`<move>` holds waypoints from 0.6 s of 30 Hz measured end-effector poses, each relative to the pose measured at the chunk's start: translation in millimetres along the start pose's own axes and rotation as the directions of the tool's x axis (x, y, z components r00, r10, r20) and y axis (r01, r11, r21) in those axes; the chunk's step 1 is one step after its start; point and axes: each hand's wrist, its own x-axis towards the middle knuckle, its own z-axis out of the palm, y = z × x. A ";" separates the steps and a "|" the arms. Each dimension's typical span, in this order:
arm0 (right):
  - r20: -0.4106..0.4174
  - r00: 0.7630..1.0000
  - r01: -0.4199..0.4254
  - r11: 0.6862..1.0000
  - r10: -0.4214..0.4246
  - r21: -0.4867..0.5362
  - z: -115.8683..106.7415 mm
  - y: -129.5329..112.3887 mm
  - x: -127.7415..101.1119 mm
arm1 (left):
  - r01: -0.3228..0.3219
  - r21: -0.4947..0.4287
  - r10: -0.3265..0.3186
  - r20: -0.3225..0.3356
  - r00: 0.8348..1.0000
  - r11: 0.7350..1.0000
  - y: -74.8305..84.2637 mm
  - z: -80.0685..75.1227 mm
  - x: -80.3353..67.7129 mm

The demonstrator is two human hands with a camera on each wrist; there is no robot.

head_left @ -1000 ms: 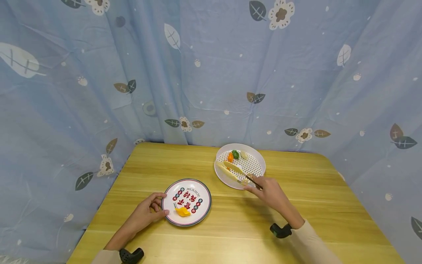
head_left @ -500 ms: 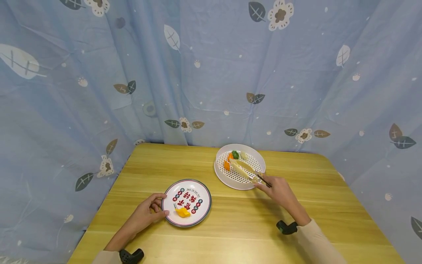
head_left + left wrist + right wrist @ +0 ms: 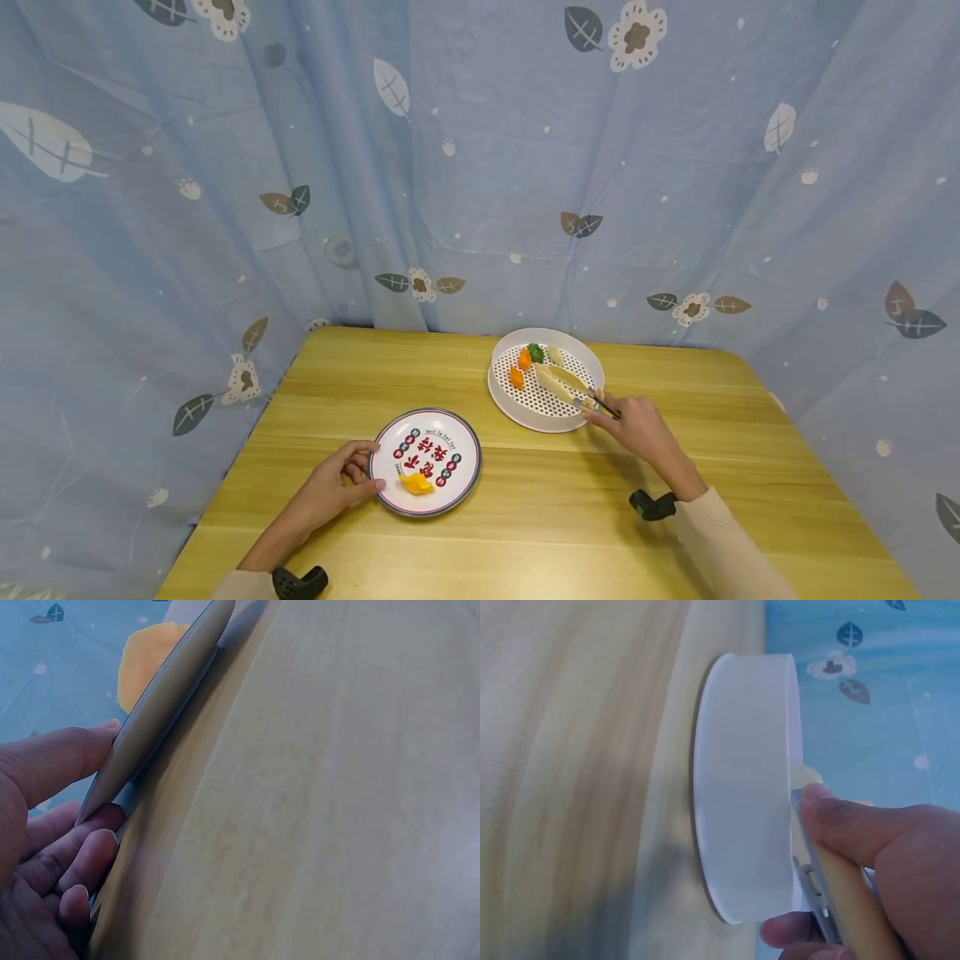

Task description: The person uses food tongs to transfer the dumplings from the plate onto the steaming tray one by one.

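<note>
My left hand point(image 3: 330, 487) pinches the near-left rim of a round white plate point(image 3: 463, 450) with red lettering and a dark edge. The left wrist view shows the thumb on top of the rim and curled fingers at its underside. A crinkled yellow piece point(image 3: 417, 483) lies on the plate. My right hand point(image 3: 637, 427) holds a pair of tongs point(image 3: 568, 378) with cream-coloured arms, tips over the white perforated tray point(image 3: 517, 410). Nothing shows between the tips. Inside the tray lie two orange pieces point(image 3: 517, 377), a green one point(image 3: 536, 353) and a pale one point(image 3: 556, 354).
Both dishes stand on a wooden table point(image 3: 525, 517). A blue patterned curtain point(image 3: 480, 167) hangs behind the table and along its sides. In the right wrist view, the tray's tall side wall point(image 3: 742, 780) rises beside my right hand.
My right hand has moved the tongs rightward over the tray, uncovering the nearer orange piece, with only a slight shift in the last half second. The left hand and plate have stayed put.
</note>
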 end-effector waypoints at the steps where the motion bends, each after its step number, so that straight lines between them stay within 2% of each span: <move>1: 0.003 1.000 0.005 1.000 -0.005 -0.006 -0.1 0.2 0.7 | 0.001 0.002 -0.001 -0.002 1.000 1.000 -0.2 0.1 0.0; 9: 0.022 1.000 0.013 0.999 -0.012 -0.033 -3.7 -4.3 6.8 | -0.011 0.001 0.011 -0.002 1.000 1.000 -1.8 0.5 1.1; 15: 0.060 0.997 -0.052 0.999 0.052 -0.007 -4.6 -6.0 6.3 | -0.024 0.001 0.024 0.012 1.000 1.000 -2.1 -0.6 1.2; 18: 0.046 0.997 -0.056 0.998 0.056 0.011 -4.5 -6.6 5.5 | -0.024 -0.009 0.024 0.020 1.000 1.000 -2.2 -1.3 -0.3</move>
